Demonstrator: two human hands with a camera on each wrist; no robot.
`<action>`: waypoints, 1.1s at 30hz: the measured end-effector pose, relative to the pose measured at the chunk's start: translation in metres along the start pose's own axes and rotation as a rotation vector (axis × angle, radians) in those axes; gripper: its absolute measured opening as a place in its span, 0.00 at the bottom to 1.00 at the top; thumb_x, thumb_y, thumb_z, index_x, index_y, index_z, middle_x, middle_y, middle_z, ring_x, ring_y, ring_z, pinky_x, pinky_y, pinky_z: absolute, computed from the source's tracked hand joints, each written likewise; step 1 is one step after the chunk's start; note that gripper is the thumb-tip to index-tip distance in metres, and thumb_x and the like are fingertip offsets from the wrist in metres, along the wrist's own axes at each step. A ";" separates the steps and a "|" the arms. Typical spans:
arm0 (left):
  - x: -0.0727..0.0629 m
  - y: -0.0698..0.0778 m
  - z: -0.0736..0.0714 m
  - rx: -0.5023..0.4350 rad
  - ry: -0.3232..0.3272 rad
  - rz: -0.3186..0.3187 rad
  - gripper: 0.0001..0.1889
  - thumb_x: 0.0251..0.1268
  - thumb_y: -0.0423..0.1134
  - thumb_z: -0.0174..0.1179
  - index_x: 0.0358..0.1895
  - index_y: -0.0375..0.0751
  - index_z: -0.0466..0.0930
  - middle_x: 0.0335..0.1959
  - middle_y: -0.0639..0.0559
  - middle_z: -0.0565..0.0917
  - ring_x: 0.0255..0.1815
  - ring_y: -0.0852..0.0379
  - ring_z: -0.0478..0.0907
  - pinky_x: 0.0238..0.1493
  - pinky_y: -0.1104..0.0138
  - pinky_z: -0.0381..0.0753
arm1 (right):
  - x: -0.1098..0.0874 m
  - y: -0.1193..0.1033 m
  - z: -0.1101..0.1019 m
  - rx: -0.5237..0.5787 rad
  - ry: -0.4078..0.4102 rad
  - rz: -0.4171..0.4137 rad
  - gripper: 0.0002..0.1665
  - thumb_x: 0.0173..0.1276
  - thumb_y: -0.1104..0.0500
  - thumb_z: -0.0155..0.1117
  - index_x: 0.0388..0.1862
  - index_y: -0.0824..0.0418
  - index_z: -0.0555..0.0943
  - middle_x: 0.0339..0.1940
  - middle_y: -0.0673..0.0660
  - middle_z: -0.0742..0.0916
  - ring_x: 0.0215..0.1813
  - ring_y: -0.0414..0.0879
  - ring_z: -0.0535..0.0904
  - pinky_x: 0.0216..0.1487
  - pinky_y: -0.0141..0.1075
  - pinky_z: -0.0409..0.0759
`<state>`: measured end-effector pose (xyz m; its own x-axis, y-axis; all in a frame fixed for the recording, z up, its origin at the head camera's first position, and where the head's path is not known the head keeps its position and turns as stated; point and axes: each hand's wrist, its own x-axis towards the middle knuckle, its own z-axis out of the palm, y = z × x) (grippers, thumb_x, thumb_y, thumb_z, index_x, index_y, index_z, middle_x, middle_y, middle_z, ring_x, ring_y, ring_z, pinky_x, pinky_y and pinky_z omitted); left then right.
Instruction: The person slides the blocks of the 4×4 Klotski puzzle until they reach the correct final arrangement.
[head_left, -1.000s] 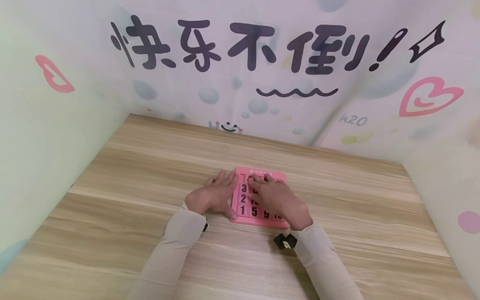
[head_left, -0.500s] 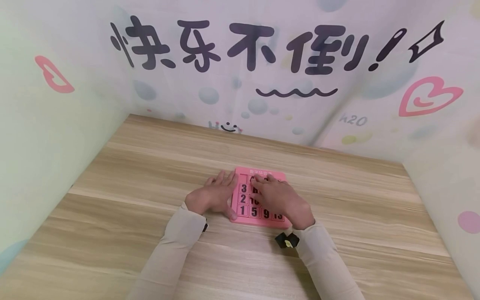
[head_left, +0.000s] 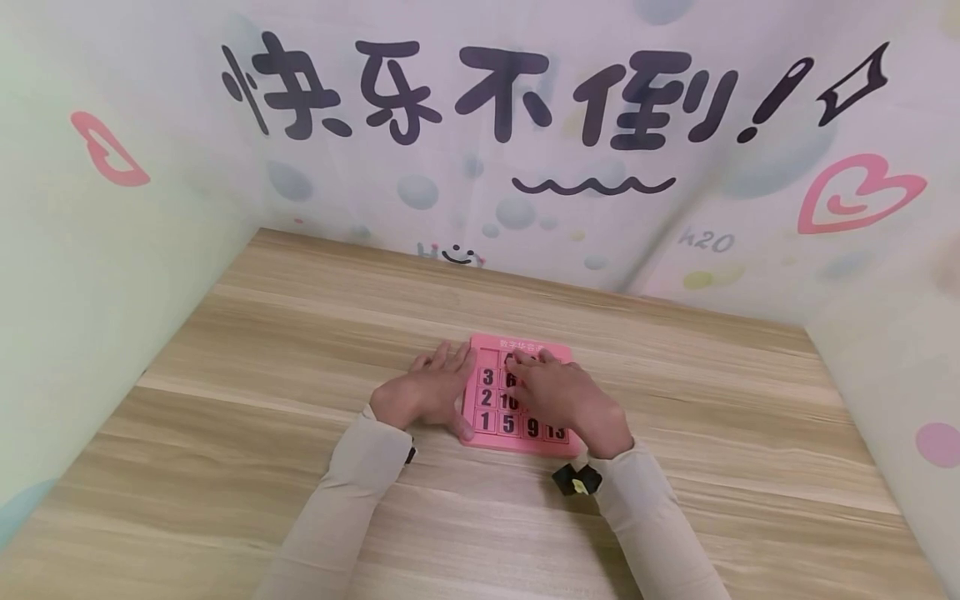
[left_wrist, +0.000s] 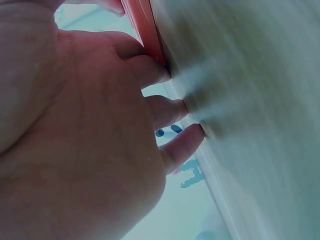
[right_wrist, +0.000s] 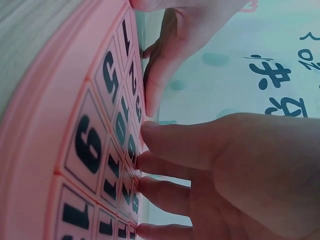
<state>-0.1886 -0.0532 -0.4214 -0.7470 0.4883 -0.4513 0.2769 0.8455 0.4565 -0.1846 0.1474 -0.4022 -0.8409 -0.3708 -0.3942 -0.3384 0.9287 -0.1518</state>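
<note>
The pink number sliding puzzle (head_left: 523, 447) lies on the wooden table (head_left: 187, 458), the left hand (head_left: 426, 392) straight-fingered at its left edge; the right hand (head_left: 562, 393), apart, rests outstretched fingers across several number tiles (head_left: 508, 423), so a careless drag might shift the wrong one.

Part of the pink number puzzle (head_left: 517, 446) lies hidden under the right hand (head_left: 566, 400).

In the head view that hand covers most of the upper right tiles, and the end of the white lettering (head_left: 521, 345) is too small to read; the left sleeve (head_left: 330, 517) and right sleeve (head_left: 660, 517) run off the bottom edge. In the left wrist view the tabletop (left_wrist: 260, 125) is blurred and the puzzle's side leaves at the top; in the right wrist view the lower edge cuts the tile marked 13 (right_wrist: 75, 212).
</note>
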 end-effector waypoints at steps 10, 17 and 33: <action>0.001 -0.001 0.001 0.004 0.000 -0.003 0.65 0.48 0.55 0.73 0.80 0.39 0.34 0.82 0.46 0.34 0.81 0.43 0.24 0.79 0.49 0.30 | -0.001 0.001 0.000 -0.018 0.003 0.012 0.31 0.79 0.46 0.48 0.78 0.50 0.62 0.81 0.53 0.60 0.80 0.63 0.52 0.75 0.60 0.57; 0.001 0.000 0.000 0.006 -0.005 -0.004 0.65 0.49 0.55 0.73 0.80 0.40 0.34 0.82 0.46 0.33 0.81 0.43 0.24 0.80 0.49 0.30 | -0.003 0.000 -0.001 -0.017 0.030 -0.037 0.32 0.79 0.46 0.50 0.78 0.49 0.61 0.81 0.53 0.60 0.81 0.62 0.51 0.75 0.61 0.56; 0.002 0.000 0.001 0.034 -0.013 -0.010 0.63 0.51 0.55 0.73 0.81 0.40 0.36 0.82 0.47 0.35 0.81 0.44 0.25 0.80 0.49 0.32 | -0.020 -0.035 0.001 -0.151 -0.012 -0.061 0.29 0.78 0.49 0.51 0.76 0.49 0.66 0.78 0.50 0.66 0.81 0.57 0.51 0.76 0.59 0.56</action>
<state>-0.1892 -0.0518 -0.4229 -0.7422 0.4821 -0.4656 0.2897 0.8572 0.4258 -0.1559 0.1226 -0.3906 -0.8119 -0.4255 -0.3998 -0.4492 0.8926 -0.0379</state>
